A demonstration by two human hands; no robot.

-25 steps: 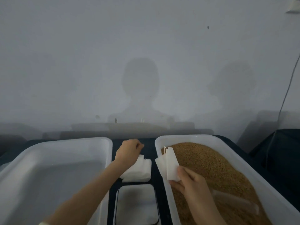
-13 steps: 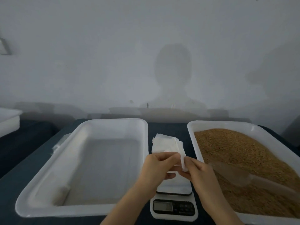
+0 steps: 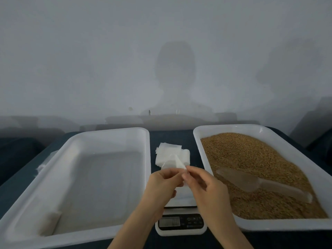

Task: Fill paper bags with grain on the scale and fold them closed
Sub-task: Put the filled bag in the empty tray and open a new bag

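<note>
White paper bag [image 3: 177, 162] sits pinched at its mouth between the left hand [image 3: 161, 186] and right hand [image 3: 201, 186], fingertips curled on its edges, just above the scale [image 3: 180, 223] at the table's [image 3: 170, 137] near edge. It looks empty: opening seems to be the step in hand, with filling, weighing and folding left. Beyond lies the stack [image 3: 167, 153]. Grain [image 3: 251, 159] and scoop [image 3: 251, 183] wait in the right tray [image 3: 287, 139]. The left tray [image 3: 107, 131] holds one pale thing in its near-left corner, perhaps a finished bag; I cannot tell.
</note>
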